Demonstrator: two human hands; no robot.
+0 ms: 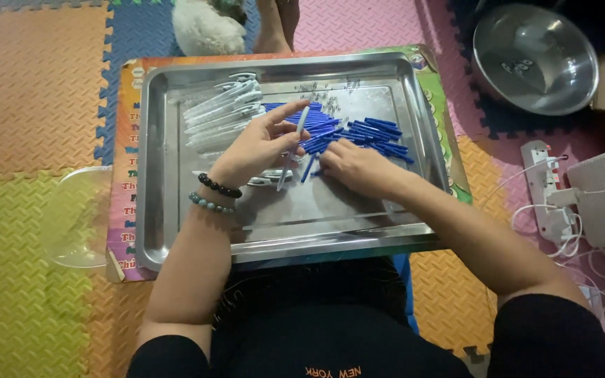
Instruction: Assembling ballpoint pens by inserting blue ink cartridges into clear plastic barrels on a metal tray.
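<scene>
A large steel tray (295, 234) rests over my lap. On it lie a heap of blue pen refills (369, 133) and a row of clear pen barrels (222, 112). My left hand (257, 145), with two bead bracelets on the wrist, holds a clear pen barrel (295, 140) upright between thumb and fingers. My right hand (358, 166) lies palm down at the near edge of the blue heap, its fingertips on a blue refill (309, 168). Several small metal springs (320, 89) are scattered at the tray's far side.
The tray sits on a colourful board (124, 182) over foam floor mats. A clear plastic bowl (78, 217) stands at the left. A steel bowl (533, 56) is at the far right, with a power strip (544, 185) and white cables beside it. A white furry thing (208, 28) lies beyond the tray.
</scene>
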